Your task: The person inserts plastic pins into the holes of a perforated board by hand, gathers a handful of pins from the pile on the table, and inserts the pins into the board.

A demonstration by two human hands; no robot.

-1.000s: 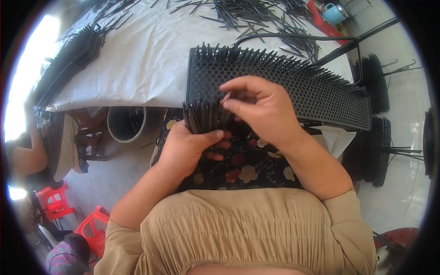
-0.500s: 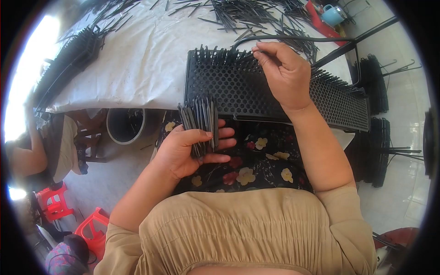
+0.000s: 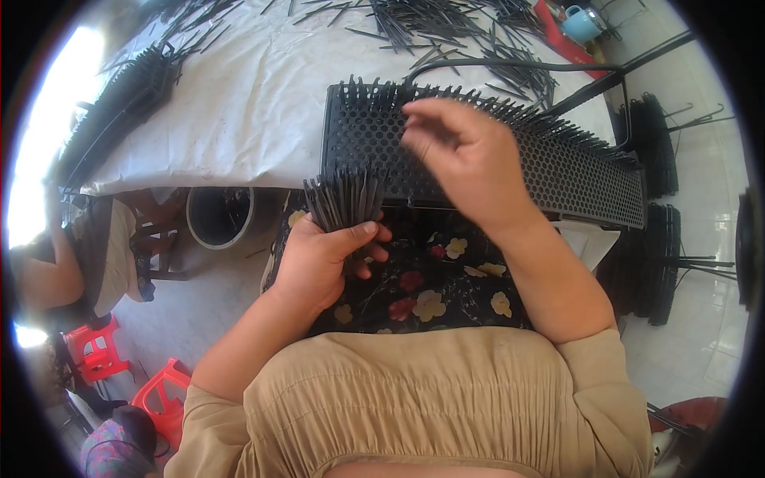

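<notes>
Right hand (image 3: 474, 159) shifted down-left over perforated rack (image 3: 366, 143), grip too blurred to tell; left hand (image 3: 315, 263) clasps dark strips (image 3: 347, 199) mid-frame, tips fanned upward, likely for picking.

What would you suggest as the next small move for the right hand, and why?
Probably lower the right hand to the sticks in the left hand and pinch one: its blurred fingers show none, the sticks fan upward close by, and the rack has unfilled holes.
</notes>
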